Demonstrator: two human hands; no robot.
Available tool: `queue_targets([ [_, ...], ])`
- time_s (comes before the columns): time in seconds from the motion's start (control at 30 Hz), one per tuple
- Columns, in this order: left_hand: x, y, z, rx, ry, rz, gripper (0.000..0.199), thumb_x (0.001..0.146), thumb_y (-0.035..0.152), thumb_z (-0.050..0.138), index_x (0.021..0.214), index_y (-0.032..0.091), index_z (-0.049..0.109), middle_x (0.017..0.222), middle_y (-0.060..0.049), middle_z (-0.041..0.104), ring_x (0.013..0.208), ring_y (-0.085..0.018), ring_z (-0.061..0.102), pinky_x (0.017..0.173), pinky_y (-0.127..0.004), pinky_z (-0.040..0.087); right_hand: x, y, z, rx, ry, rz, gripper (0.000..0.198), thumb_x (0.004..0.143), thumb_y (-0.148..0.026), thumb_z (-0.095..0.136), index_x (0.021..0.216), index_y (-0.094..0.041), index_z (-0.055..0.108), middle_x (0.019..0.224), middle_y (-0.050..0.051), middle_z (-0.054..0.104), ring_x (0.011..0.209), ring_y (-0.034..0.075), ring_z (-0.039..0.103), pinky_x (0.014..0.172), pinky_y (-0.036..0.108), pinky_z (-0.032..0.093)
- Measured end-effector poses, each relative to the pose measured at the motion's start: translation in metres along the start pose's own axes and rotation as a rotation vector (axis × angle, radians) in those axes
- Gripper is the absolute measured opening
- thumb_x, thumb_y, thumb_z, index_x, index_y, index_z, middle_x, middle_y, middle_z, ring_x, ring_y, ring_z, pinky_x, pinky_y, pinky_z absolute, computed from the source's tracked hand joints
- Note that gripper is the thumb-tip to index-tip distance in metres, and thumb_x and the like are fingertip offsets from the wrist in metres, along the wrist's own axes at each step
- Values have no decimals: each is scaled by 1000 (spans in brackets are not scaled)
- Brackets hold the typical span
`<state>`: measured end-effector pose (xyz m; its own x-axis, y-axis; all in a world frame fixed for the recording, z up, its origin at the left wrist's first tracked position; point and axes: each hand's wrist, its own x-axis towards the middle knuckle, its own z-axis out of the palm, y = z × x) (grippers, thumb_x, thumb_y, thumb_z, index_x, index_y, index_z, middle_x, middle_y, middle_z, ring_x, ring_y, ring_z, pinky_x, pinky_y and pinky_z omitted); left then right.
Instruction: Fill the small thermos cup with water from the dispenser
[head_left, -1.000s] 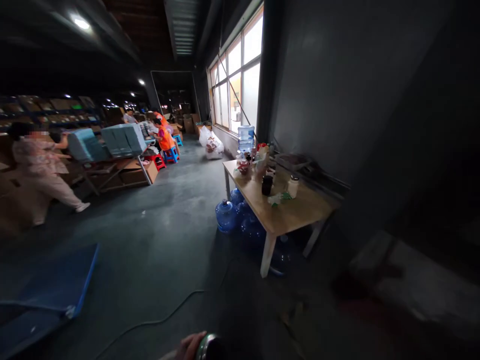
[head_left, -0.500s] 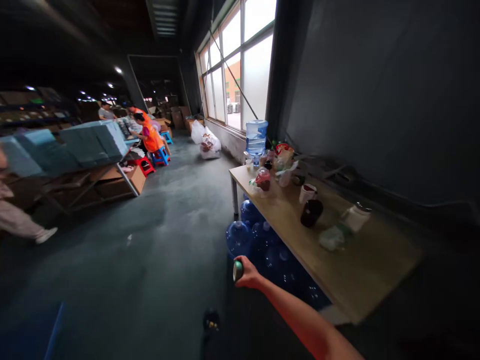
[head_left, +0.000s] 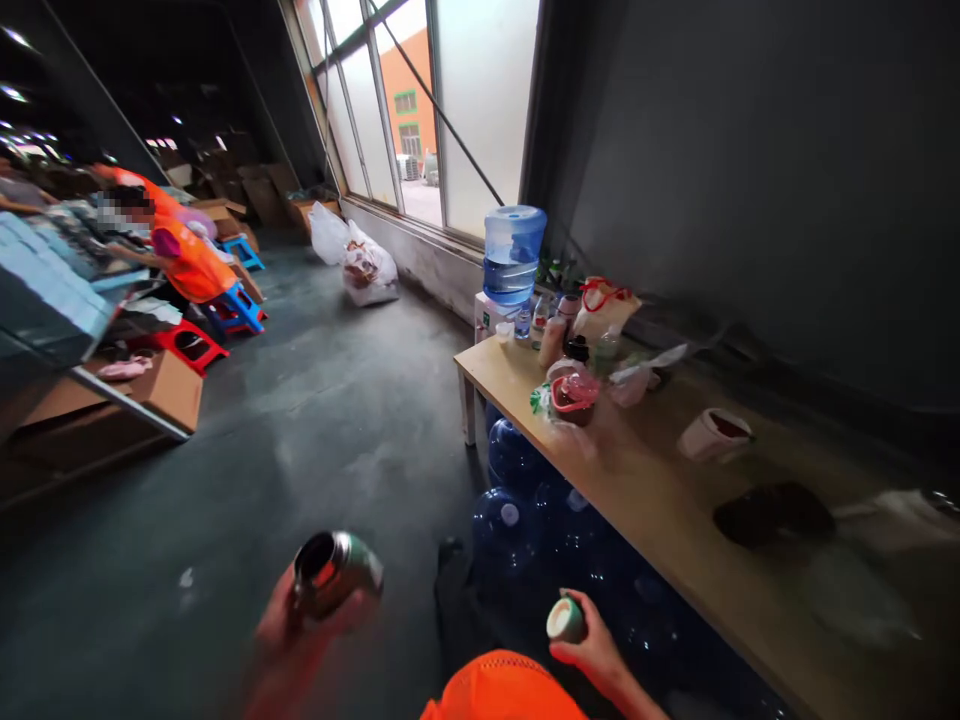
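Orange vests mark the seated people [head_left: 176,255] at the far left, by blue and red stools [head_left: 232,305] and cardboard boxes [head_left: 161,385] on the grey concrete floor [head_left: 322,420]. Low in the view, the left hand [head_left: 289,625] is blurred but its fingers wrap around a steel flask [head_left: 334,572], open mouth tilted up and to the left, held over the floor. To its right, the right hand [head_left: 596,650] grips the flask's cap [head_left: 564,619] in curled fingers, white inner side showing, just in front of the blue water jugs [head_left: 525,500] stored under the wooden table [head_left: 660,500]. Both are well short of the table's near long edge. At the table's far end stands a water dispenser [head_left: 511,255] beneath the window [head_left: 442,110]. Along the tabletop lie a pink-rimmed bagged container [head_left: 571,392], a white cup [head_left: 712,435] tipped on its side and a dark object [head_left: 772,512], blurred, toward the right end.
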<state>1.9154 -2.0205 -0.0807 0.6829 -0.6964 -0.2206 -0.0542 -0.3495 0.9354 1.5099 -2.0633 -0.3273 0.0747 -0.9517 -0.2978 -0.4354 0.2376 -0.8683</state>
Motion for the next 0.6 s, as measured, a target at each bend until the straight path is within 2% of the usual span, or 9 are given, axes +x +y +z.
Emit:
queue_targets([
  [0.07,71,38,41,-286,-76,-84,83,51,40,95,121,14,58,99,0,73,93,-19,67,83,-24,53,46,-29,15,111,47,94,69,63,-42,66,127,-23,49,114,9,64,102,29,71,90,45,60],
  [0.13,137,70,77,-458,-129,-115,83,52,35,96,122,12,59,99,1,75,92,-15,67,86,-19,53,105,-72,36,175,17,123,75,60,-42,70,128,-20,49,117,11,63,105,29,70,93,45,59],
  [0.23,227,101,118,-569,-260,-122,88,49,37,98,124,10,58,101,-6,76,91,-15,69,85,-22,54,204,-151,68,230,-71,52,89,56,-42,77,136,-18,48,125,14,60,111,28,66,97,42,57],
  [0.3,279,112,138,-539,-256,-97,90,41,34,99,119,10,59,99,-7,75,88,-17,69,81,-24,55,267,-206,86,257,-118,-31,101,52,-44,84,142,-16,46,133,17,56,117,29,63,103,43,54],
  [0.37,327,116,154,-404,-203,39,93,38,31,99,120,13,60,109,-7,74,97,-19,70,85,-26,56,323,-255,100,247,-152,-155,103,53,-47,87,142,-15,48,133,17,55,118,30,61,108,46,51],
  [0.4,351,118,162,-303,-184,157,94,41,31,100,124,16,61,117,-8,73,104,-20,70,89,-28,57,348,-275,107,227,-160,-225,98,55,-47,88,140,-16,50,131,17,55,117,30,60,108,47,50],
  [0.47,398,119,179,-87,-168,456,89,55,35,98,135,24,60,133,-6,69,116,-21,69,98,-32,57,392,-306,118,194,-156,-329,87,60,-47,88,136,-19,55,128,14,57,116,29,60,108,49,49],
  [0.53,448,122,200,70,-166,706,82,70,40,93,143,29,56,138,-6,67,118,-22,70,102,-35,58,433,-324,131,248,-142,-301,86,59,-45,90,134,-21,56,128,13,59,115,29,60,107,48,49],
  [0.6,504,128,226,138,-151,865,83,74,42,91,146,28,52,139,-8,66,119,-22,70,102,-34,59,471,-332,145,388,-103,-172,92,54,-44,93,133,-21,54,132,14,59,114,29,62,104,45,51],
])
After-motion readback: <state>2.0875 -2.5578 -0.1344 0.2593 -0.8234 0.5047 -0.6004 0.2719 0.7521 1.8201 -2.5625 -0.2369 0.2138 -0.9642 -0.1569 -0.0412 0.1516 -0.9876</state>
